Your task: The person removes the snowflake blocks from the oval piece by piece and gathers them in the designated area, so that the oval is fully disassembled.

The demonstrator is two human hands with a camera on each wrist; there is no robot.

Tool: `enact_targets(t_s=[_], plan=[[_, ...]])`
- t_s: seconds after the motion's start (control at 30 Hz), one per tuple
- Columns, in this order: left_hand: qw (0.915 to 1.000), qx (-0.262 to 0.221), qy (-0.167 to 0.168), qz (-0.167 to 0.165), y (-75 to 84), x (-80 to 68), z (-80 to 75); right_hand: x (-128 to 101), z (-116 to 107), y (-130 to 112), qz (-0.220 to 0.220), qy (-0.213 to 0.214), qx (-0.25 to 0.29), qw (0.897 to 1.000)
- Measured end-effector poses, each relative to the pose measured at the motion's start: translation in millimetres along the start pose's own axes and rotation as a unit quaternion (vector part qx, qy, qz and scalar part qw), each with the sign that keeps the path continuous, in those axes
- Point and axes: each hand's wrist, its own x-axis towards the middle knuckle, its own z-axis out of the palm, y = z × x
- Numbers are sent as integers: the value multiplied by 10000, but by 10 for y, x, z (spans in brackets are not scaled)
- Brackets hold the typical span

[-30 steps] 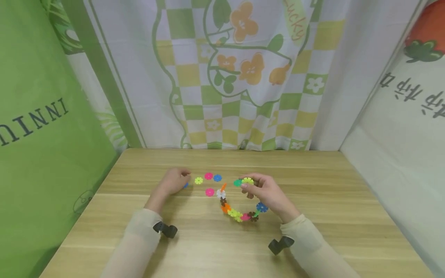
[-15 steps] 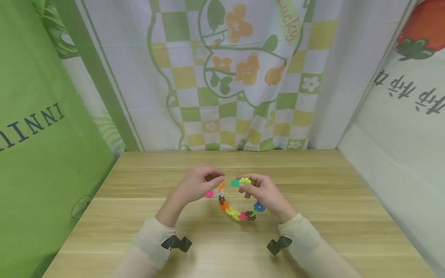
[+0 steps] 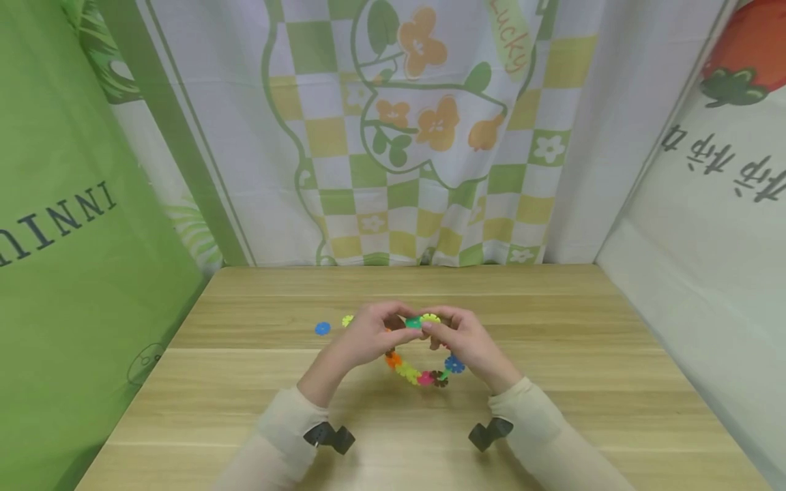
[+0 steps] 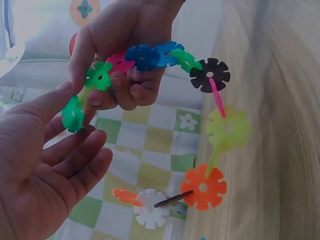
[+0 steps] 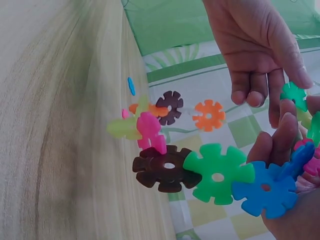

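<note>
A curved chain of coloured snowflake discs (image 3: 424,376) hangs just above the wooden table (image 3: 552,395) between both hands. My right hand (image 3: 451,334) grips the chain near its upper end, fingers curled around a light-green disc (image 4: 98,76) and a pink one. My left hand (image 3: 377,331) meets it from the left. Its thumb and fingers pinch the dark-green end disc (image 4: 73,114). In the left wrist view the rest of the chain, with its orange disc (image 4: 202,186), dangles free, ending in a white disc (image 4: 149,207). The brown disc (image 5: 167,169) and green disc (image 5: 217,172) show close in the right wrist view.
Loose discs lie on the table left of the hands: a blue disc (image 3: 322,328) and a yellow-green disc (image 3: 347,320), partly hidden by my left hand. Patterned curtains hang close behind the table (image 3: 399,170), green cloth on the left, white cloth on the right.
My left hand has left the loose blue disc and moved right to the chain's green end. The chain has lifted slightly off the table. My right hand has kept its grip.
</note>
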Motion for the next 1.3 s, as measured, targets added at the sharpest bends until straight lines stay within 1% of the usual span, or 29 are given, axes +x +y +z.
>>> enact_targets(t_s=[0.2, 0.3, 0.67, 0.87, 1.0, 1.17, 1.3], plan=[[9995, -4, 189, 255, -30, 1, 37, 5, -4, 15, 40, 4, 232, 9997], [9989, -103, 287, 343, -38, -7, 51, 7, -4, 11, -13, 2, 347, 9994], [9966, -172, 533, 606, -44, 12, 85, -11, -11, -7, -43, 220, 296, 9993], [9964, -394, 537, 520, -50, 20, 96, 3, -13, -19, -79, 228, 303, 9992], [9962, -438, 516, 543, -56, 16, 82, 7, -5, -22, -36, 219, 254, 9994], [9944, -486, 511, 784, -71, 12, 58, 9, 7, -14, -46, 181, 213, 9996], [9942, -244, 566, 885, -75, 5, 39, 17, 22, -14, -28, 165, 211, 9996]])
